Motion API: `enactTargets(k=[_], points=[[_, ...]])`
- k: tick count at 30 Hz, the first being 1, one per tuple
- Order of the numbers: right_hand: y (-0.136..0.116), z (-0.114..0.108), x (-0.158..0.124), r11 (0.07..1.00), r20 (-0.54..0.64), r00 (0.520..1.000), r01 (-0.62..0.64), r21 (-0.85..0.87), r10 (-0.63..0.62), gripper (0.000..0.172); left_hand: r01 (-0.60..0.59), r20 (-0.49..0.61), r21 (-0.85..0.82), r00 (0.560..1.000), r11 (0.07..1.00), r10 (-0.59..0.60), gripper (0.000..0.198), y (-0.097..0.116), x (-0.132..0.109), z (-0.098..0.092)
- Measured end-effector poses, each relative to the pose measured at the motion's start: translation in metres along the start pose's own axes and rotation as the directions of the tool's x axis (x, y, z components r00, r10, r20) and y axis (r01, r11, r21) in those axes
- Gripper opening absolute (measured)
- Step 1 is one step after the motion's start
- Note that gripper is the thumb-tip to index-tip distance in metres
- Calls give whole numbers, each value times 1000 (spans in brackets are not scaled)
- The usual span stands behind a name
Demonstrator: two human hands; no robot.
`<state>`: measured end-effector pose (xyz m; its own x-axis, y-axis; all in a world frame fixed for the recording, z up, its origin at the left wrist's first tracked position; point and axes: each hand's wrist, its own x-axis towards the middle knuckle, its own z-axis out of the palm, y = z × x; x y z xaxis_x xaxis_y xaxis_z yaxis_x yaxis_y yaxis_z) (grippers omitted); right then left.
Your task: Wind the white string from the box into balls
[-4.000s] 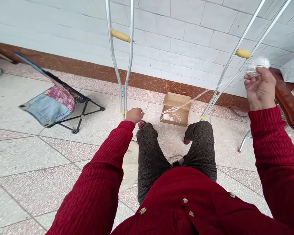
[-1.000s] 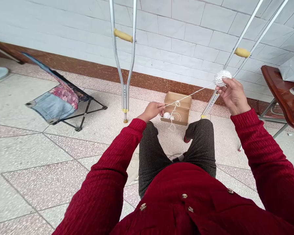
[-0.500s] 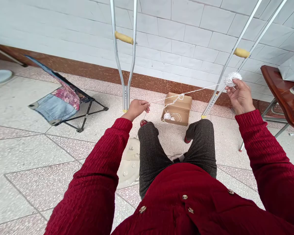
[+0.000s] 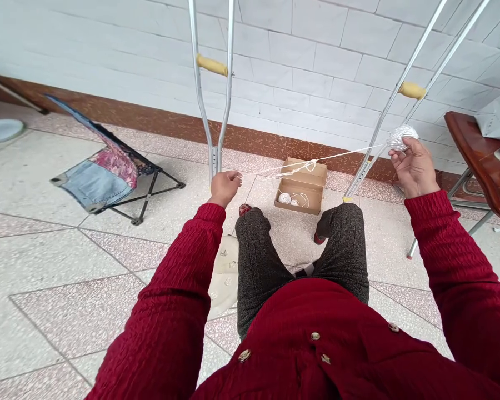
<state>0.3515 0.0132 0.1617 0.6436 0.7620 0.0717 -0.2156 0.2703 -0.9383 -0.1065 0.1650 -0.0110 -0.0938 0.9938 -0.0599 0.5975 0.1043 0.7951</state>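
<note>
In my right hand (image 4: 415,164), raised at the right, a ball of white yarn (image 4: 401,137) is held between thumb and fingers. From it a white strand (image 4: 345,153) runs leftward to my left hand (image 4: 225,188), whose fingers are pinched on the yarn. A tangled loop (image 4: 310,165) sits partway along the strand. Below the strand, an open cardboard box (image 4: 302,189) stands on the floor between my feet and the wall. Inside it lie a small white yarn ball (image 4: 285,198) and some loose loops.
Two metal crutches with yellow grips lean on the tiled wall, one at the left (image 4: 211,64) and one at the right (image 4: 411,90). A folding fabric chair (image 4: 95,180) stands to the left. At the right is a brown wooden table (image 4: 475,161) with items on it.
My left hand has moved slightly left and my right hand slightly right with the yarn ball. The yarn that hung down to the box is now lifted up along the strand.
</note>
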Motion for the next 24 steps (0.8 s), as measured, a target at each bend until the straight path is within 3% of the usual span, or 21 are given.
enactTargets(k=[3, 6, 9, 15, 19, 22, 24], points=[[1, -2, 2, 1000, -13, 1000, 0, 13, 0, 22, -15, 37, 17, 999, 1000, 14, 33, -3, -1, 0], [2, 0, 1, 1000, -8, 1000, -21, 20, 21, 21, -75, 53, 264, 997, 962, 63, 32, -1, -9, -1], [1, 6, -2, 1000, 9, 1000, -15, 16, 15, 20, -176, 127, 500, 983, 848, 129, 30, 4, -23, -1], [-5, 21, -11, 999, 104, 995, 1, -39, 3, 21, -265, 213, 608, 963, 748, 168, 29, 10, -39, 12], [-4, 39, -26, 999, 210, 977, -12, -52, 23, 26, -288, 265, 453, 947, 844, 181, 22, 18, -46, 28], [1, 58, -43, 996, 315, 946, -56, -62, 73, 31, -340, 290, 135, 912, 931, 291, 23, 31, -54, 47], [4, 70, -54, 992, 378, 918, -101, -71, 120, 35, -309, 289, -88, 902, 947, 321, 25, 43, -60, 59]])
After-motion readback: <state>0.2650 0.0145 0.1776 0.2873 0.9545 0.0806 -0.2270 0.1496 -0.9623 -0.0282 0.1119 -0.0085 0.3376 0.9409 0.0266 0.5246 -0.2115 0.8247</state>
